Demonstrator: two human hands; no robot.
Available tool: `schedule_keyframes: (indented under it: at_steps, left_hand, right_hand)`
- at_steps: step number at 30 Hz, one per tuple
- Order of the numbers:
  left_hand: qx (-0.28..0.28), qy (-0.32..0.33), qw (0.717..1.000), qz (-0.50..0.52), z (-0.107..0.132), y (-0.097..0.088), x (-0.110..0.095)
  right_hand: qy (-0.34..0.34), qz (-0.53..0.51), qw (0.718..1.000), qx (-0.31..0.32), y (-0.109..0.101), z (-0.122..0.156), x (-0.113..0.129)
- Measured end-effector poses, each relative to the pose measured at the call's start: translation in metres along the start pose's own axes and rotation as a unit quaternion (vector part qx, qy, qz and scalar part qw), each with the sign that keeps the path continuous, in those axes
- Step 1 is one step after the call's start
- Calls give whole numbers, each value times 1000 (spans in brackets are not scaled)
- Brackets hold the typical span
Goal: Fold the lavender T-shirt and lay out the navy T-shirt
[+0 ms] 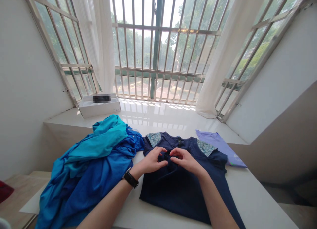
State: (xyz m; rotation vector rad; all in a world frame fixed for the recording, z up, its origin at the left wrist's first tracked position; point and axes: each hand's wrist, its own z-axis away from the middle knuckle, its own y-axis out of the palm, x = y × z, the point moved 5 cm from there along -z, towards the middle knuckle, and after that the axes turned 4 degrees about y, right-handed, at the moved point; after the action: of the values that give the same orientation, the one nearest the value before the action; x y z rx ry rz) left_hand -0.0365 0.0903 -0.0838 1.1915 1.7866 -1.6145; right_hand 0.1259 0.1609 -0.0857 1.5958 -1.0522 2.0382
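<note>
A navy short-sleeved shirt [173, 192] lies spread on the white sill, with paisley teal patches at its shoulders. My left hand [151, 161] and my right hand [185, 161] meet at its centre near the collar, and both pinch a gathered fold of the navy cloth. A black wristwatch [130, 178] sits on my left wrist. Just left of the shirt is a heaped pile of bright blue and teal cloth [86, 169], touching my left forearm. A folded lavender garment [220, 146] lies partly under the shirt's far right side.
The glossy white sill [158, 118] runs back to a barred window [158, 47] with white curtains [223, 64] at both sides. A white box [99, 107] stands at the back left. A red item [5, 191] shows at the far left edge.
</note>
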Motion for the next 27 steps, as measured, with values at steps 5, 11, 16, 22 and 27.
schedule_keyframes:
  at_steps: [5,11,16,22,27]
  left_hand:
    - [-7,7,999,-33,-1,-2,-2]
    - [8,10,999,-50,0,0,-8]
    - [7,22,998,-64,0,3,-5]
    - [-5,30,997,-66,0,5,-7]
    - [-14,39,998,-48,0,8,-10]
  right_hand:
    - [-23,46,999,-3,0,0,5]
    - [-40,59,997,-39,2,-5,-1]
    - [-46,157,982,-100,2,-7,-5]
    - [-51,169,979,-103,6,-6,-3]
    - [-58,156,982,-95,8,-6,-3]
